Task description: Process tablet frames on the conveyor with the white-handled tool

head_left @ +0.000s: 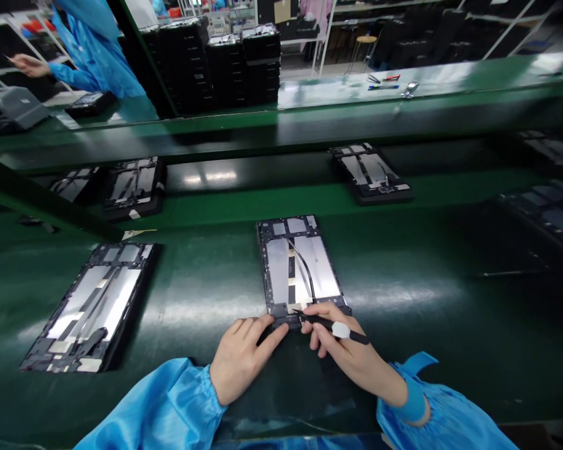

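Fingers of your right hand (351, 350) pinch black tweezers (319, 321) at the tablet frame's (281, 224) lower edge; left fingers (263, 331) press flat, steadying it nicely.

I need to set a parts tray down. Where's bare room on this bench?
Bare green bench lies right of the middle tablet frame, past the right hand; a narrower strip runs between that frame and the left frame. It's crowded at the middle frame's near end, with the left hand and black tool.
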`<control>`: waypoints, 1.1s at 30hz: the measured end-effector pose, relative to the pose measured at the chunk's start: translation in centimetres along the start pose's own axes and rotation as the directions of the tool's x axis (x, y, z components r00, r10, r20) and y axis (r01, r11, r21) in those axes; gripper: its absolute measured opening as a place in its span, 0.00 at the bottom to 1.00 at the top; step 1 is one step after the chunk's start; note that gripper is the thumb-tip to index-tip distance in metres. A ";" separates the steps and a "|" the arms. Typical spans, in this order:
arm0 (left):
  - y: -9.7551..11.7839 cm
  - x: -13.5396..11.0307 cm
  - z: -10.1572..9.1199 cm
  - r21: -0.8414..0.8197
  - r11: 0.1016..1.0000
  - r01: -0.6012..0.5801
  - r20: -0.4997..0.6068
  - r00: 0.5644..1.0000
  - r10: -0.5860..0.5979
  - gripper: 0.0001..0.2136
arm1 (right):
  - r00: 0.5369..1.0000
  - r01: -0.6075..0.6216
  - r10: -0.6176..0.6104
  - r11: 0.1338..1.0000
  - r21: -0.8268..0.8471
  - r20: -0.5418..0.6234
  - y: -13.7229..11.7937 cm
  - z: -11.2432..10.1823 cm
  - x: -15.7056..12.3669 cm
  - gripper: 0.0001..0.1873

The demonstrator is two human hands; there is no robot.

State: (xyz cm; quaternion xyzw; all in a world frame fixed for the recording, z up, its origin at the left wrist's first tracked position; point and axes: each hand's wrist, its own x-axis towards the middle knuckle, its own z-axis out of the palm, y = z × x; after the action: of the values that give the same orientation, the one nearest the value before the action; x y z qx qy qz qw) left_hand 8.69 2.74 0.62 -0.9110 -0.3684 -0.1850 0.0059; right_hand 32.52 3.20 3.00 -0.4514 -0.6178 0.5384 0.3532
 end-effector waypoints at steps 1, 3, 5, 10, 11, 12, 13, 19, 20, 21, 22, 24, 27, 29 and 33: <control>0.0 0.0 0.0 -0.002 1.000 0.003 0.003 1.000 -0.003 0.16 | 1.000 -0.013 0.013 1.000 0.003 -0.005 0.2 0.2 0.1 0.11; 0.0 -0.1 0.1 -0.007 1.000 0.008 0.007 1.000 -0.008 0.16 | 1.000 -0.016 0.016 1.000 -0.015 -0.008 0.4 0.6 0.2 0.09; 0.1 -0.1 0.2 -0.011 1.000 0.010 0.005 1.000 -0.010 0.16 | 0.999 -0.004 0.002 0.999 -0.043 -0.044 0.4 0.8 0.3 0.08; 0.1 0.0 0.3 -0.018 1.000 0.008 -0.008 1.000 -0.008 0.16 | 0.987 0.054 -0.067 0.994 -0.092 -0.144 0.2 1.0 0.4 0.09; 0.1 0.0 0.3 -0.019 1.000 0.011 -0.006 1.000 -0.011 0.16 | 0.989 0.058 -0.070 0.993 -0.099 -0.133 0.2 1.0 0.4 0.09; 0.0 0.0 0.3 -0.019 1.000 0.014 -0.004 1.000 -0.014 0.16 | 0.990 0.059 -0.071 0.993 -0.106 -0.118 0.1 1.0 0.3 0.08; 0.0 0.0 0.3 -0.020 1.000 0.015 -0.001 1.000 -0.015 0.16 | 0.992 0.056 -0.068 0.992 -0.113 -0.105 0.1 1.0 0.3 0.08; 0.0 0.1 0.2 -0.017 1.000 0.010 -0.016 1.000 -0.010 0.15 | 0.996 0.024 -0.037 0.988 -0.153 -0.081 0.4 0.7 0.3 0.08; 0.0 0.1 0.2 -0.014 1.000 0.009 -0.020 1.000 -0.010 0.15 | 0.996 0.023 -0.037 0.987 -0.156 -0.085 0.5 0.6 0.2 0.08; 0.0 0.0 0.1 -0.011 1.000 0.008 -0.021 1.000 -0.009 0.15 | 0.995 0.022 -0.038 0.987 -0.159 -0.094 0.7 0.4 0.2 0.08; 0.0 0.0 0.1 -0.007 1.000 0.008 -0.023 1.000 -0.008 0.15 | 0.993 0.020 -0.038 0.987 -0.162 -0.109 0.8 0.2 0.1 0.08; 0.0 0.0 0.1 0.000 1.000 0.008 -0.028 1.000 -0.008 0.15 | 0.989 0.015 -0.040 0.985 -0.175 -0.145 1.1 -0.3 -0.1 0.08; -0.1 0.0 0.1 0.009 1.000 0.008 -0.037 0.999 -0.008 0.16 | 0.983 0.024 -0.058 0.980 -0.196 -0.171 1.4 -0.8 -0.4 0.09; -0.1 0.0 0.1 0.011 1.000 -0.001 -0.043 0.999 0.001 0.16 | 0.982 0.035 -0.068 0.981 -0.189 -0.175 1.6 -0.9 -0.5 0.09; -0.3 0.0 -0.1 -0.004 1.000 -0.019 -0.061 0.998 0.019 0.16 | 0.987 0.044 -0.063 0.990 -0.133 -0.144 1.4 -0.5 -0.5 0.10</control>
State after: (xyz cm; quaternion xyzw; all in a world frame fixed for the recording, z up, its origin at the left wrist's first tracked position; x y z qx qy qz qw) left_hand 8.47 2.89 0.65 -0.9085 -0.3591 -0.2132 0.0169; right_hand 33.42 2.96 1.77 -0.4954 -0.6355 0.4523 0.3824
